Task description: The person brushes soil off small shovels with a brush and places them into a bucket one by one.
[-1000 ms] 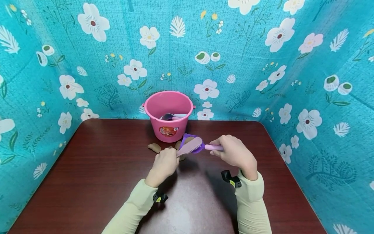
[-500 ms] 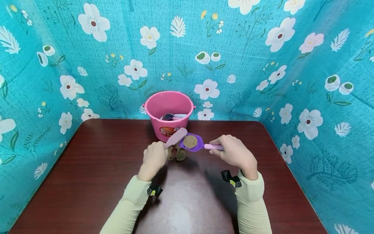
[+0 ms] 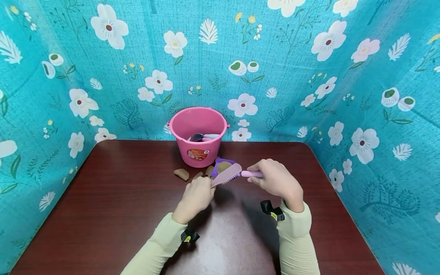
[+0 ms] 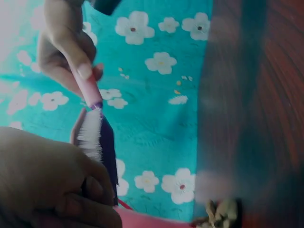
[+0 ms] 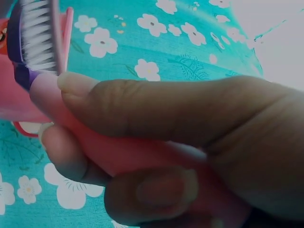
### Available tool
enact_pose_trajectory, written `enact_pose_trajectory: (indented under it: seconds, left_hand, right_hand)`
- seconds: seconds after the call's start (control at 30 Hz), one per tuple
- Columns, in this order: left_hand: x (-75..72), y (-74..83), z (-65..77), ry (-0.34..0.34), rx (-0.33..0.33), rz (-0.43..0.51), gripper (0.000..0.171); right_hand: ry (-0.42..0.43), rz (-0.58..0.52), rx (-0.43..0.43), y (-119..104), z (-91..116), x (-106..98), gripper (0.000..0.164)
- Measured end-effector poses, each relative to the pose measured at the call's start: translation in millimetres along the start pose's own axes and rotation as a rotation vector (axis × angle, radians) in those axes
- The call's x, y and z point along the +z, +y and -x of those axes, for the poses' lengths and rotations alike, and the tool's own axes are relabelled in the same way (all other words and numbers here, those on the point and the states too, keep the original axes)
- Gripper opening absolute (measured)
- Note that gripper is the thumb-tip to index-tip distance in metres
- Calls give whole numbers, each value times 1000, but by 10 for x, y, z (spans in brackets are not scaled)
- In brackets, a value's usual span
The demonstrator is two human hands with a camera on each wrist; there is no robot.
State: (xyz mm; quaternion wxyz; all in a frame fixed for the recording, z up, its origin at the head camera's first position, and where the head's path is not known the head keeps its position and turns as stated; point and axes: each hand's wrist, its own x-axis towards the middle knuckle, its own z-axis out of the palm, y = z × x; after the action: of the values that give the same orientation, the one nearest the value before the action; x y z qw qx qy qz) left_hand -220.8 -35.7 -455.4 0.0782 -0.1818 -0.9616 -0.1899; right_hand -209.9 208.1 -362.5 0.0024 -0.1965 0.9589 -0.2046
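My left hand [image 3: 196, 196] grips a pink brush [image 3: 228, 173] whose white bristles [image 4: 90, 135] face the purple blade of a small shovel [image 3: 220, 163]. In the head view the brush lies slantwise across that blade, hiding part of it. My right hand [image 3: 276, 179] holds the shovel by its pink handle [image 5: 114, 147], thumb on top and fingers curled below. A round tan piece [image 3: 223, 166] sits on the blade, partly covered by the brush. More tan pieces [image 3: 181, 174] lie on the table beside my left hand, some hidden by it.
A pink bucket [image 3: 185, 143] stands just behind the shovel, with a few tools [image 3: 203, 137] inside. The dark red-brown table [image 3: 113, 198] is backed by a blue flowered cloth [image 3: 137, 49] at the rear and both sides.
The brush swung left and away from me, baring the round tan piece on the shovel, then came back right across the blade. My right hand and the shovel have stayed almost still.
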Motion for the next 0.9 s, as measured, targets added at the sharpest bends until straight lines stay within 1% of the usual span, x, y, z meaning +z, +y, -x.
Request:
enact_pose_trajectory:
  seconds: [0.07,0.13,0.27,0.3,0.43,0.5,0.6,0.67,0.73,0.77,0.83,0.9]
  left_hand:
    - [27,-34,-23,18,-13,-23,22]
    - [35,-71,-48,33,-26,-31,20]
    - [20,-142,-91,29,-57,-20,20]
    - [9,-157,-97,26,-66,-15,20]
    - [-40,-246,-123,22,-105,7,25]
    - [-71,-317,-137,40,-138,10,28]
    - [-126,-438,-151,81,-191,-4,32]
    - [-167,-495,-154,102,-211,1,32]
    - [-203,-507,-148,107,-202,21,30]
    - [-218,-489,-143,105,-186,38,29]
    - [-241,-413,-127,94,-137,74,28]
    - [-246,-307,-100,66,-75,103,27]
  right_hand:
    - [8,8,-16,1,-4,4,26]
    - [12,17,-27,-6,-16,6,19]
    - [10,20,-37,-18,-44,16,9]
    - [9,20,-32,-22,-49,19,9]
    - [10,14,-20,-33,-50,24,21]
    - [2,3,-8,-35,-40,20,26]
    - [-12,-17,4,-25,-20,10,28]
    - [-12,-30,6,-15,-7,3,29]
    - [-10,-36,-3,-8,-2,-4,28]
    - [-10,-39,-8,-8,-2,-7,28]
    - [-13,-45,-17,-10,-6,-10,27]
    - [-15,-45,-27,-12,-15,-8,24]
